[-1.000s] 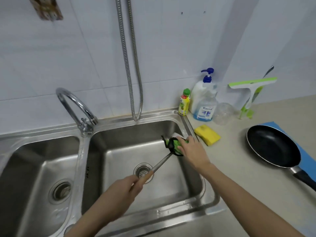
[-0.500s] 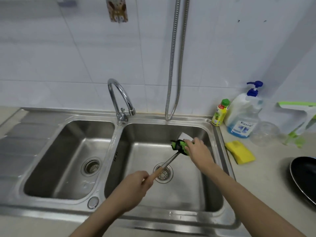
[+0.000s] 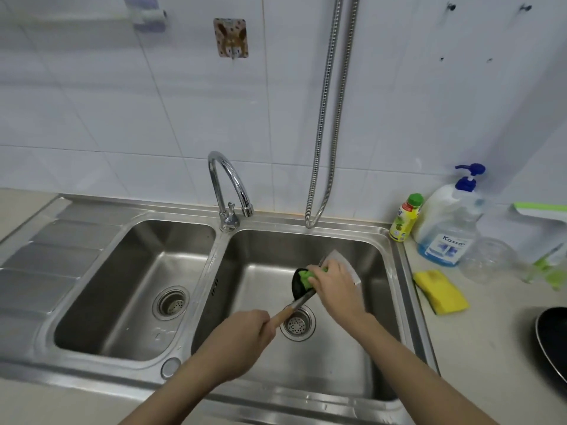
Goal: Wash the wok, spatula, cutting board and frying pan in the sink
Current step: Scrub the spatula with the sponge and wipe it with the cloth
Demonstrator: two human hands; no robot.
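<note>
"Kossa" on soap btl (image 3: 448,228) by sink (image 3: 395,237)

A bright green scrubbing pad (image 3: 306,277) is seen against the black spatula head (image 3: 297,285). Yellow is noted on the rectangular sponge (image 3: 441,292); blue on the pump-bottle cap (image 3: 468,177).
</note>
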